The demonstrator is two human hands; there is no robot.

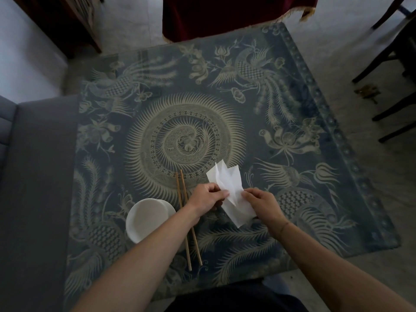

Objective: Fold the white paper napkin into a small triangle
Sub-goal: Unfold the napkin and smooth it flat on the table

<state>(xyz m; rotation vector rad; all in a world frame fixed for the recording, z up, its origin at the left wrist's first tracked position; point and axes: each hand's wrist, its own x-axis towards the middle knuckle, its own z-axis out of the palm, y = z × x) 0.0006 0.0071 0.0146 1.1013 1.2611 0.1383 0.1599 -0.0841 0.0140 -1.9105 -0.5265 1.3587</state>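
1. Napkin (pixel 227 190) is white, thin, creased, partly opened out; it sits between both hands over the near half of the table (pixel 337 136), right of the middle. I cannot tell if its lower end touches the tabletop or is lifted just off it.
2. Left hand (pixel 206 198) pinches the napkin's left edge, thumb and fingertips closed on the paper.
3. Right hand (pixel 262 202) pinches the right edge the same way, fingers curled, thumb on top; the lower part of the sheet runs under this hand toward the near edge.
4. Far end of the napkin sticks up in uneven points, layers not lined up, so no clean triangle yet.
5. Step in hand, as a judgement: early stage, spreading or squaring the sheet before a real fold. Most of the task looks left to do.
6. Next move likely calls for laying the paper flat, matching one corner to the opposite corner, then pressing the crease along the fold. Thin paper, so light grip or it tears or bunches.
7. Chopsticks (pixel 188 218) lie just left of the left hand, pointing from the middle toward the near edge, partly hidden under the left wrist.
8. Bowls (pixel 147 218), white, stacked, sit left of the chopsticks toward the near left corner, clear of the napkin.
9. Free tabletop right of the hands gives room for folding.
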